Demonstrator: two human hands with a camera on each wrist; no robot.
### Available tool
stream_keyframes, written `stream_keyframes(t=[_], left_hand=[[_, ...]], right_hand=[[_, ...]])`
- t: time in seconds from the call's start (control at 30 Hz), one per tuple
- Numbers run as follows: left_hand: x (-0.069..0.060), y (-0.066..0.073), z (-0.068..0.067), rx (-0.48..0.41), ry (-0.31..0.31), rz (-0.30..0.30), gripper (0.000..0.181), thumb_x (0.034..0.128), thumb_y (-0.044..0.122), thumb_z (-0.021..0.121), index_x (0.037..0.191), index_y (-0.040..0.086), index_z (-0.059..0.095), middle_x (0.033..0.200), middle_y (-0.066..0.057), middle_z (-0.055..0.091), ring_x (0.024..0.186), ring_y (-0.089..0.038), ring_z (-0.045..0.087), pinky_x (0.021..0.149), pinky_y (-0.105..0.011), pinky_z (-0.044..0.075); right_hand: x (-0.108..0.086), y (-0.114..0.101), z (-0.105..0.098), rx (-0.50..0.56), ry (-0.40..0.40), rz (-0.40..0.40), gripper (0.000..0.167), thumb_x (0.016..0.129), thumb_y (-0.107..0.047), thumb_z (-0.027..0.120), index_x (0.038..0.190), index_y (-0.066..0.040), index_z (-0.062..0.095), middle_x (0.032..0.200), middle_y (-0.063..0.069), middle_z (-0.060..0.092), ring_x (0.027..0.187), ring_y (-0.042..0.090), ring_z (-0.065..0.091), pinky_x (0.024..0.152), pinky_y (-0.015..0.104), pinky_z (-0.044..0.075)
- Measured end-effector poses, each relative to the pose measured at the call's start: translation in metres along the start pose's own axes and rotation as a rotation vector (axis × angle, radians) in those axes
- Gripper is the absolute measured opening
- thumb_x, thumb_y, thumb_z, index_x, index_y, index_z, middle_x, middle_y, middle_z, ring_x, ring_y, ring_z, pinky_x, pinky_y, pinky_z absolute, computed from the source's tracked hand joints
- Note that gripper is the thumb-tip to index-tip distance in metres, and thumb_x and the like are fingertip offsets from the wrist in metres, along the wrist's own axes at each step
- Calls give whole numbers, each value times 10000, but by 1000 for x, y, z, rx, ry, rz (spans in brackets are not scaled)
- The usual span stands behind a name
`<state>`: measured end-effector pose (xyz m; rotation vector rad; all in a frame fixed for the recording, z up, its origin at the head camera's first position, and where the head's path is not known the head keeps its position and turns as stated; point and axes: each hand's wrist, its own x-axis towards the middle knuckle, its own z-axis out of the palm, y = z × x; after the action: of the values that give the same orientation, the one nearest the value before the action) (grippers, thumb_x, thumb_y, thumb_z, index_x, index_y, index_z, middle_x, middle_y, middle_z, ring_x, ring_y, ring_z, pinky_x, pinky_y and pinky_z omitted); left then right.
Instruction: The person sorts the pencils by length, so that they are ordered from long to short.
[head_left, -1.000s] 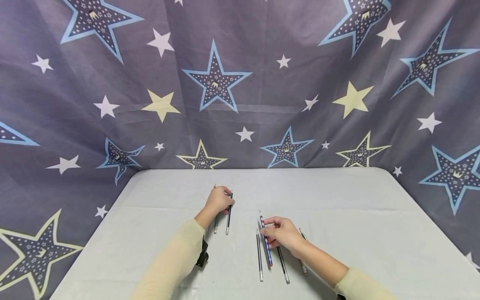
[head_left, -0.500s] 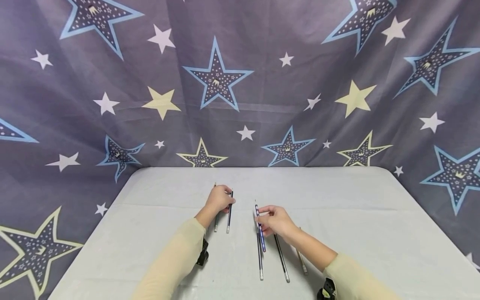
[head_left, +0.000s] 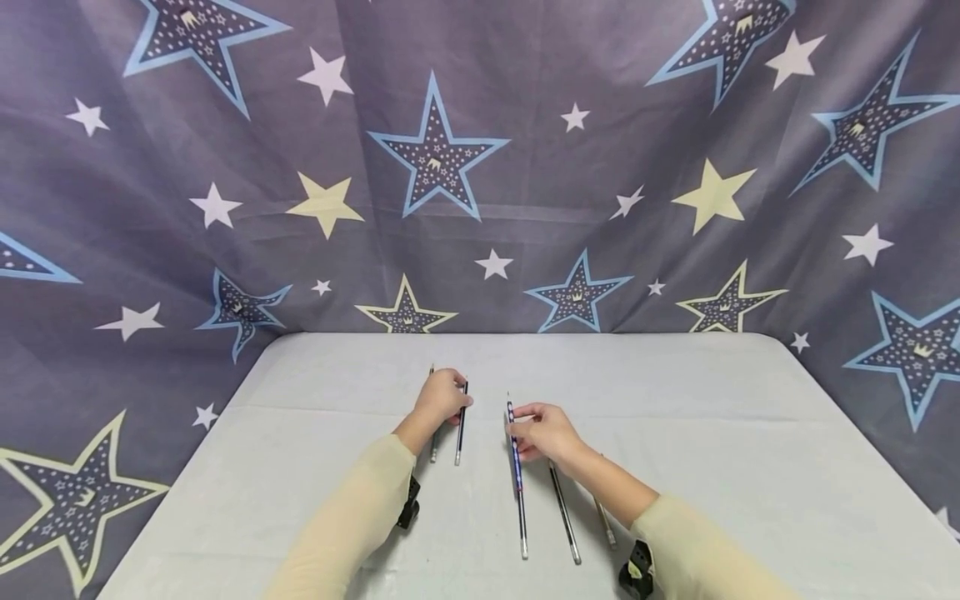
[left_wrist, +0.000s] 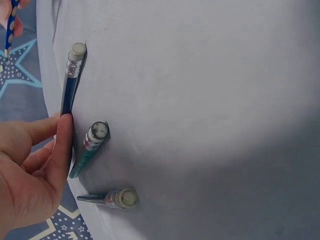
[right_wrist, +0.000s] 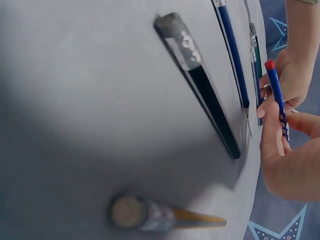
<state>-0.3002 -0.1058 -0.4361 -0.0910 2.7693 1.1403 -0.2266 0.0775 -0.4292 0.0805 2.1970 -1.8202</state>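
My left hand (head_left: 441,396) pinches a dark blue pencil (left_wrist: 68,92), which lies on the table with its eraser end toward me. Close beside it are a green pencil (left_wrist: 86,157) and another dark pencil (left_wrist: 102,199); the arm hides this last one in the head view. Between thumb and fingers, my right hand (head_left: 551,432) holds a blue patterned pencil (head_left: 515,454) with a red end (right_wrist: 270,64), tip pointing away. In the head view its red end overlaps a dark blue pencil (head_left: 522,529) lying on the table.
A black pencil (head_left: 565,517) and a yellowish one (head_left: 605,525) lie near the right forearm. All rest on a white-covered table (head_left: 712,500). A grey star-patterned cloth (head_left: 525,167) hangs behind the far edge.
My right hand has carried the blue patterned pencil away from me and slightly left, from between the right-side pencils to beyond the dark blue one. My left hand has stayed in place.
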Motion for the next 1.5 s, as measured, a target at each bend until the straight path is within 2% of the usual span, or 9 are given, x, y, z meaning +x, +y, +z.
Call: stream_keyframes(t=[0.13,0.33,0.6,0.8,1.5], left_hand=[[2,0,1,20,2,-13,378,798,40,704,1146,-33,577,1135,-181,607,519,-140,604,431,-219,548],[6,0,2,-2,-6,-69,375,786,24,712,1135,-22,583,1123,-172,606,542,-179,630,442,-236,559],[5,4,3,41,5,-68,375,782,43,724,1127,-20,590,1072,-179,625,491,-177,627,427,-238,550],[-1,5,2,70,25,-33,363,795,65,718,1126,-20,596,1051,-175,631,480,-136,600,407,-211,531],[1,1,3,35,22,-38,365,797,61,711,1138,-5,596,1128,-179,613,472,-132,593,410,-209,533]], right_hand=[[5,-1,3,3,-2,1,305,837,-41,645,1123,44,585,714,77,585,530,125,560,527,276,590],[13,-5,8,1,4,14,303,837,-38,644,1124,37,583,731,80,593,533,135,562,537,282,593],[20,-7,12,-5,7,10,294,841,-45,641,1120,27,585,723,75,594,519,124,565,519,265,587],[26,-8,14,-13,10,-2,292,852,-67,629,1127,22,584,716,71,597,513,118,571,510,253,583],[40,-9,28,8,33,13,291,861,-74,626,1133,17,578,740,61,606,513,114,569,533,282,596]])
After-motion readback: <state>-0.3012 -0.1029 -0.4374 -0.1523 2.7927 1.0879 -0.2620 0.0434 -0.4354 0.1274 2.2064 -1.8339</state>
